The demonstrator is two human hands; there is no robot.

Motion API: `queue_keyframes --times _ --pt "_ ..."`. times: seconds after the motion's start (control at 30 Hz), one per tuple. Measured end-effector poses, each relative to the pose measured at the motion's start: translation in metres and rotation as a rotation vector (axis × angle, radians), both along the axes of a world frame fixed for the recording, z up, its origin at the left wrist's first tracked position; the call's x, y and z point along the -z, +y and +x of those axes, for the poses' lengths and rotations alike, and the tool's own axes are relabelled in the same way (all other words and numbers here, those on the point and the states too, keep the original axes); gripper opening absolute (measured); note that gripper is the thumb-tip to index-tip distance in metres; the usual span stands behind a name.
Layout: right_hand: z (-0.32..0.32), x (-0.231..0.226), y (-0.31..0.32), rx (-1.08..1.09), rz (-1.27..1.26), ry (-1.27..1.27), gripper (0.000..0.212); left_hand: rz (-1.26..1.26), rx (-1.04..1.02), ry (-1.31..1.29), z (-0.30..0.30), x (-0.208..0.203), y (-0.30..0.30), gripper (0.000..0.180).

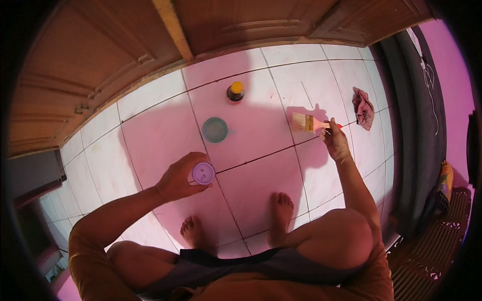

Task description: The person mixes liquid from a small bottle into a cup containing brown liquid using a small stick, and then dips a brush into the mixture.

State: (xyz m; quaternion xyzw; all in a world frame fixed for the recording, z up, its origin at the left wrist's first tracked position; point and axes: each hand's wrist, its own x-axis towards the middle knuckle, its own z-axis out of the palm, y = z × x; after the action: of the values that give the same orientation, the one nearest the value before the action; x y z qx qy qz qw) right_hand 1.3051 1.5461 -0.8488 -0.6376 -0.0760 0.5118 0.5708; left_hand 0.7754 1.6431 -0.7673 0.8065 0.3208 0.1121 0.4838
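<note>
Paintbrush: right of centre in the upper half of the frame, bristles pointing left, red handle end pointing right; its long axis runs almost level across the frame, dipping slightly toward the right.
Right hand: grip clamped on the brush's handle, fingers and thumb together around it.
Left hand: grip closed around a small purple-topped container, left of centre.
Purple-topped container: round top turned toward the camera; what is inside cannot be told.
Floor: pale square tiles with dark joints, tinted pink, with broad shadows across the middle; two bare feet rest on it at lower centre.
Room: brown wooden doors along the top; a pink wall at upper right; a long dark padded piece down the right side, a white cable over it; a brown slatted rack at lower right.
Bowl: teal, round, just above centre; its contents are unclear.
Bottle: upper centre, yellow cap on, dark body.
Cloth: crumpled, reddish, upper right, near the right hand.
</note>
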Motion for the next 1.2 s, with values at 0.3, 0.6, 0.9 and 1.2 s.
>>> queue_keyframes --times 0.3,0.6,0.9,1.2 --pt "0.004 0.034 0.007 -0.003 -0.017 0.065 0.036 -0.113 0.013 -0.033 0.1 0.051 -0.039 0.069" --pt "0.004 0.031 -0.008 -0.026 -0.058 -0.004 0.035 0.175 -0.144 -0.138 0.159 0.094 -0.053 0.066" --pt "0.004 0.038 -0.016 -0.06 -0.058 -0.026 0.04 0.183 -0.201 -0.215 0.178 0.111 -0.039 0.065" --pt "0.009 0.042 -0.015 0.031 -0.196 0.025 0.039 0.171 -0.275 -0.223 0.187 0.122 -0.027 0.064"
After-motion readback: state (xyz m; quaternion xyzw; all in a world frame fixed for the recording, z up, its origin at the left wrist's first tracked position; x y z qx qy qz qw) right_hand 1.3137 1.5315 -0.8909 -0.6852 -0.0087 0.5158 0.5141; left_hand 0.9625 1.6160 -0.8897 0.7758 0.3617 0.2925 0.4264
